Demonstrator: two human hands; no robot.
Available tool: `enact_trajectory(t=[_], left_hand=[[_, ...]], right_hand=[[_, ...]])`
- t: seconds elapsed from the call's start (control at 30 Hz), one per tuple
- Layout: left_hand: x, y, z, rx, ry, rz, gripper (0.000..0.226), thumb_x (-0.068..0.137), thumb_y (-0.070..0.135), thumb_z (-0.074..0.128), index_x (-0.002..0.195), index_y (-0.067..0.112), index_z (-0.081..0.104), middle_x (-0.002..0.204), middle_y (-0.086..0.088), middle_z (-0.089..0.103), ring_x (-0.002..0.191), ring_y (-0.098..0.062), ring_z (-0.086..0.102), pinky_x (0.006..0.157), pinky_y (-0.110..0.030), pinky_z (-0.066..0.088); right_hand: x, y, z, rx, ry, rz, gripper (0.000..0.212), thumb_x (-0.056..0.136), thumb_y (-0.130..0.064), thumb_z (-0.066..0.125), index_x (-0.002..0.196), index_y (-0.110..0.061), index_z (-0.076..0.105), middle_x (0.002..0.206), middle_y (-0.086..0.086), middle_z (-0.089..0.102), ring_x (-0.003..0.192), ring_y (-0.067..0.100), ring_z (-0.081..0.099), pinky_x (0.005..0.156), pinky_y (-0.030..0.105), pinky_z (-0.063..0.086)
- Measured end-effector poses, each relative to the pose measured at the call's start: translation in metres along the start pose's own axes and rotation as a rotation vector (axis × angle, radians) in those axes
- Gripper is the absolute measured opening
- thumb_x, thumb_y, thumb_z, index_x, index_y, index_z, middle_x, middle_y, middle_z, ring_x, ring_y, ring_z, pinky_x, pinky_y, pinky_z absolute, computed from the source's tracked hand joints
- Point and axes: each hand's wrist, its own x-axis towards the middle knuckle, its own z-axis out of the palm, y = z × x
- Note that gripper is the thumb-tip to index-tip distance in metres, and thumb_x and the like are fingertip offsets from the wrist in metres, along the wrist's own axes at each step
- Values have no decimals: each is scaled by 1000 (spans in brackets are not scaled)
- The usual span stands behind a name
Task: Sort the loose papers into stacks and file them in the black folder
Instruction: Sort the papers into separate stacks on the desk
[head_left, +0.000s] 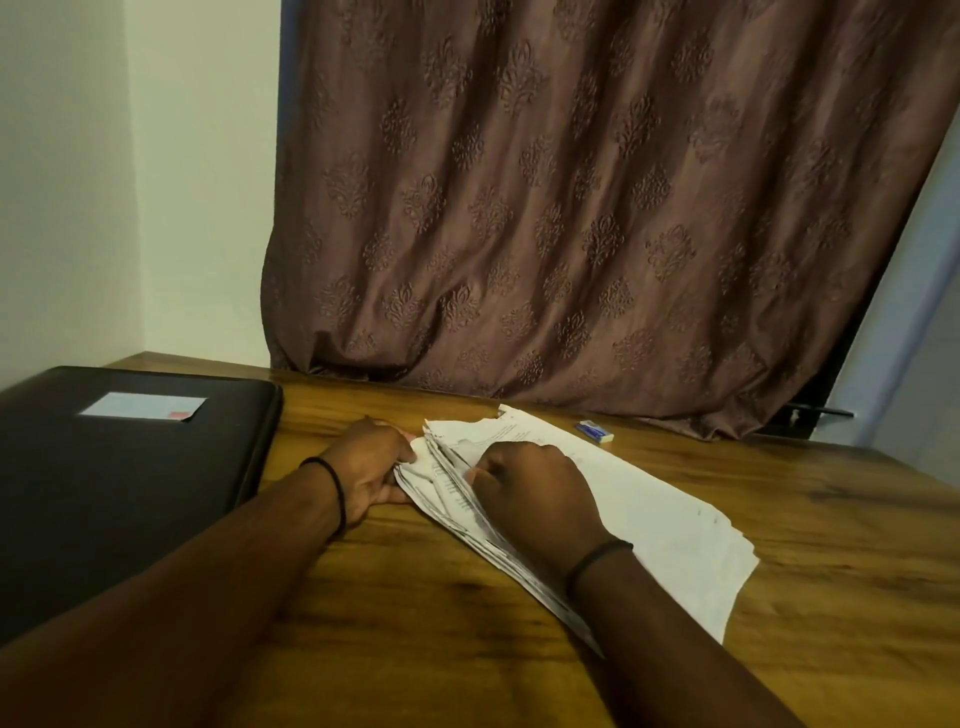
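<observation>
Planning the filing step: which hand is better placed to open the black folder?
Probably left. The left hand holds the paper pile on the side nearest the closed black folder; the right hand holds it farther away.

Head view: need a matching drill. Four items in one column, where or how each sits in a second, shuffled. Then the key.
Items
1. black folder
2. paper pile
3. eraser
4. curtain

States
A. gripped at its left edge by the left hand
B. closed, flat on the left side of the table
C. hangs behind the table
D. lies alone near the far edge, right of the pile's far corner

Pairs: 1-B, 2-A, 3-D, 4-C
</observation>
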Motion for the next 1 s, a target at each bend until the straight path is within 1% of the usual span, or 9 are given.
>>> enact_trajectory(t=[0.07, 0.13, 0.3, 0.43, 0.53, 0.6, 0.7, 0.87, 1.0], left_hand=[[-1, 0, 1, 3, 6, 4, 24, 93, -11, 40, 85, 6, 56, 77, -12, 66, 68, -23, 64, 49, -32, 57], [-2, 0, 2, 15, 12, 7, 25, 93, -11, 40, 85, 6, 56, 78, -12, 66, 69, -23, 64, 50, -32, 57], [2, -2, 1, 17, -20, -7, 18, 94, -2, 45, 92, 4, 62, 86, -12, 72, 78, -25, 68, 68, -38, 59], [5, -5, -2, 1, -120, -31, 19, 96, 15, 57, 107, 4, 68, 98, -12, 75, 86, -23, 71, 64, -34, 61], [8, -6, 0, 26, -135, -36, 22, 91, 9, 64, 112, 1, 66, 96, -13, 75, 84, -23, 73, 62, -33, 61], [11, -6, 1, 43, -97, -43, 25, 90, 0, 63, 114, -1, 62, 95, -15, 75, 79, -24, 73, 58, -33, 61], [14, -6, 1, 44, -76, -54, 35, 90, -6, 59, 124, 1, 57, 104, -17, 72, 82, -24, 71, 56, -34, 61], [15, -5, -1, 36, -86, -55, 40, 95, -1, 54, 134, 8, 51, 106, -13, 72, 86, -23, 70, 67, -39, 61], [13, -6, 0, 15, -85, -42, 33, 98, 0, 50, 131, 7, 52, 102, -12, 71, 84, -22, 68, 61, -38, 59]], right_hand=[[1, 3, -1, 35, -1, 34, 30, 96, -44, 54, 93, -22, 74, 87, -4, 72, 78, 11, 60, 79, 32, 54], [2, 4, -2, 45, -8, 40, 27, 97, -40, 54, 98, -21, 74, 92, -3, 73, 82, 12, 62, 83, 30, 53], [4, 3, -5, 96, 15, 77, 25, 99, -32, 53, 103, -16, 72, 98, 1, 72, 85, 14, 61, 87, 29, 52], [5, 5, -5, 156, 24, 114, 22, 98, -30, 54, 99, -16, 71, 97, 2, 71, 85, 14, 60, 87, 31, 52], [5, 5, -7, 170, 13, 114, 19, 97, -28, 54, 97, -16, 70, 95, 2, 70, 85, 16, 60, 85, 33, 52], [4, 3, -8, 164, 3, 109, 18, 98, -27, 54, 97, -16, 68, 95, 3, 69, 86, 16, 60, 84, 30, 51], [4, 3, -9, 160, 30, 121, 18, 98, -28, 53, 96, -17, 67, 94, 2, 69, 84, 16, 59, 81, 29, 50], [6, 6, -7, 201, 39, 158, 15, 98, -28, 54, 92, -20, 65, 94, -1, 69, 84, 12, 59, 78, 26, 46], [5, 9, -4, 282, -4, 136, 14, 96, -29, 58, 91, -20, 69, 96, -5, 69, 87, 8, 58, 80, 22, 44]])
